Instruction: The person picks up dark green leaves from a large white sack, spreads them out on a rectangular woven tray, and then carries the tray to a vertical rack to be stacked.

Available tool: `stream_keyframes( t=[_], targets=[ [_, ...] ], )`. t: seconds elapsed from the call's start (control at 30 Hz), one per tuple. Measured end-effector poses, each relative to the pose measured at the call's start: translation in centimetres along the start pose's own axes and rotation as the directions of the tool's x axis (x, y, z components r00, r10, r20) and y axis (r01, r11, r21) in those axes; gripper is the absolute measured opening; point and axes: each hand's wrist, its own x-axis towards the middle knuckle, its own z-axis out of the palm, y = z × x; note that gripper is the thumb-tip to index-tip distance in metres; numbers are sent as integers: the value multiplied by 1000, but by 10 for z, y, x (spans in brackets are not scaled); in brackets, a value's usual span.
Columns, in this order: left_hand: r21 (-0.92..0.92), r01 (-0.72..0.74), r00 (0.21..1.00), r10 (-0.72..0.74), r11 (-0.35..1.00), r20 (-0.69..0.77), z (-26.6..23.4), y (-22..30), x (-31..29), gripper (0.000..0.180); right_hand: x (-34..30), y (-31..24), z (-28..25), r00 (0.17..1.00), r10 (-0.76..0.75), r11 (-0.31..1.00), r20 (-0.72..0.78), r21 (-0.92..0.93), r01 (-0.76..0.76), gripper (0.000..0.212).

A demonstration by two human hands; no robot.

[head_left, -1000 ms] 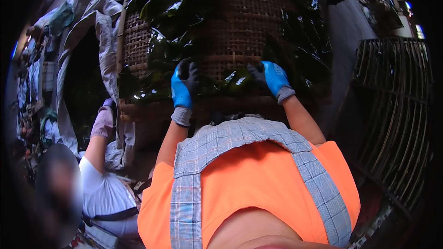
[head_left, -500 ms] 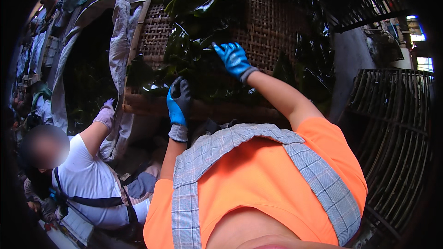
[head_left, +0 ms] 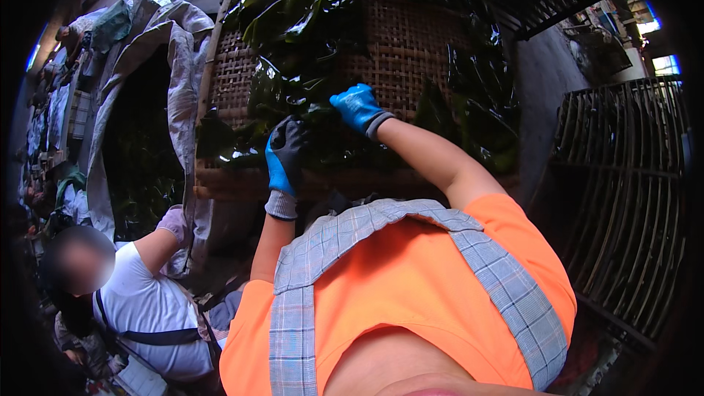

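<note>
Glossy dark green leaves (head_left: 286, 81) lie spread and overlapping on a woven bamboo tray (head_left: 400, 51). My right hand (head_left: 357, 108), in a blue glove, is down at the leaves near the tray's middle. Its fingers are curled inward, and what they grip is hidden. My left hand (head_left: 284, 158), in a blue and grey glove, is at the tray's near edge beside the leaves. Its dark fingers bend toward the thumb; against the dark leaves I cannot make out what is between them.
A person in a white shirt (head_left: 158, 304) works at the left with a gloved hand beside a pale sack (head_left: 180, 103) of dark leaves. An upright slatted rack (head_left: 623, 183) stands at the right. A wooden bar (head_left: 242, 183) edges the tray's near side.
My right hand has drawn nearer and slightly left, its fingers more curled. My left hand stays almost in place. The co-worker's hand has moved lower beside the sack, and the view has shifted slightly.
</note>
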Motion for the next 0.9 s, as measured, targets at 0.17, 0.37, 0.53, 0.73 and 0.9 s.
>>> stream_keyframes(
  t=[0.17, 0.37, 0.53, 0.73, 0.9],
  targets=[
    [-137, 71, 997, -74, 988, -13, -28, -13, 5, 29, -24, 47, -40, 926, 45, 998, -376, 61, -23, 21],
    [142, -71, 980, 42, 987, 195, 20, -10, 27, 36, -55, 95, -99, 972, 233, -317, 39, 948, 38, 23],
    [-153, 261, 922, -199, 953, 331, 94, 3, 18, 40, -86, 94, -102, 869, 338, 340, -362, 908, 246, 31],
    [374, -466, 773, 163, 801, 613, 81, -40, 25, 37, -137, 51, -131, 935, 311, -582, 168, 812, 48, 32],
    [-256, 735, 628, -487, 628, 607, 108, -21, 9, 35, -181, 107, -28, 935, 222, -568, 278, 816, -108, 32]
  ],
)
